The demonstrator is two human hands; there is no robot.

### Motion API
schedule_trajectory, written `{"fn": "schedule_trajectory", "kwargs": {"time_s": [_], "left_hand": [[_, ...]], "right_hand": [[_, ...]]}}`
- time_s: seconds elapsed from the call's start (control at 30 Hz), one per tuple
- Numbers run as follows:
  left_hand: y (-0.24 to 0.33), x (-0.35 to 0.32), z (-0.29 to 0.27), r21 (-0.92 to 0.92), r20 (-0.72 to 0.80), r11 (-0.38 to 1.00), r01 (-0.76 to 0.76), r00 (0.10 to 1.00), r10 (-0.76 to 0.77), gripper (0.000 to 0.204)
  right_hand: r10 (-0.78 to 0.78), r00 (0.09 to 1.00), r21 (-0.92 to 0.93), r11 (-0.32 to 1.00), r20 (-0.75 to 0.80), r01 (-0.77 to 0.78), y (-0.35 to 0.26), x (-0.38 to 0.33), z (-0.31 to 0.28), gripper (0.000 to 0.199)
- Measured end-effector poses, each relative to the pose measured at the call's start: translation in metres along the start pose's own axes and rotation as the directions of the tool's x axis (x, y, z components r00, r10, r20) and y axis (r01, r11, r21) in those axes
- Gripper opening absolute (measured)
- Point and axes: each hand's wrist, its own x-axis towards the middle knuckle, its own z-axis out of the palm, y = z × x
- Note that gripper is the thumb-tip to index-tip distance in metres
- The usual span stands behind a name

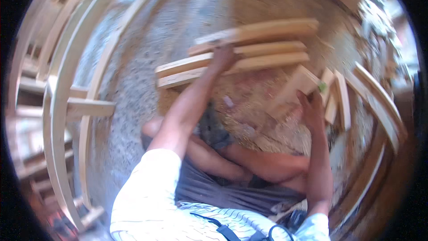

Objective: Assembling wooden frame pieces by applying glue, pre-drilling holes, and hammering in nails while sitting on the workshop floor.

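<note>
I sit cross-legged on the ground with both arms stretched forward. My left hand (224,56) is on the middle of a group of long, slightly curved wooden slats (272,60), its blurred fingers closed over one of them. Another thick wooden piece (278,29) lies just beyond. On the right, my right hand (313,109) has its thumb and fingers apart, beside a short wooden block (294,87). Whether it touches the block is hard to tell. A small green spot shows near those fingertips.
More short wooden pieces (342,100) and curved strips (376,100) lie to the right. A tall wooden frame (67,85) stands on my left. Sawdust and scraps cover the ground (249,120) before my legs. Dark planks (365,187) line the lower right.
</note>
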Motion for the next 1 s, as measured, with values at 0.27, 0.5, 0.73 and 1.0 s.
{"fn": "schedule_trajectory", "kwargs": {"time_s": [0.27,0.5,0.73,1.0], "left_hand": [[0.001,-0.029,-0.117,0.253,-0.429,0.908,-0.335,0.802,0.415,0.034],[-0.017,-0.148,-0.298,0.734,-0.471,0.646,-0.21,0.528,0.707,0.027],[-0.057,-0.243,-0.35,0.722,-0.588,0.69,-0.049,0.482,0.649,0.026],[-0.05,-0.26,-0.292,0.63,-0.72,0.763,0.145,0.477,0.504,0.052]], "right_hand": [[0.032,0.999,-0.044,0.998,0.002,-0.032,0.011,-0.003,-0.004,0.043],[-0.217,0.966,0.326,0.911,-0.141,0.252,-0.023,-0.014,-0.03,0.06],[-0.415,0.905,0.835,0.529,0.096,0.154,-0.087,-0.026,-0.004,0.06],[-0.319,0.947,0.549,0.796,0.02,0.257,-0.094,-0.053,0.032,0.059]]}}
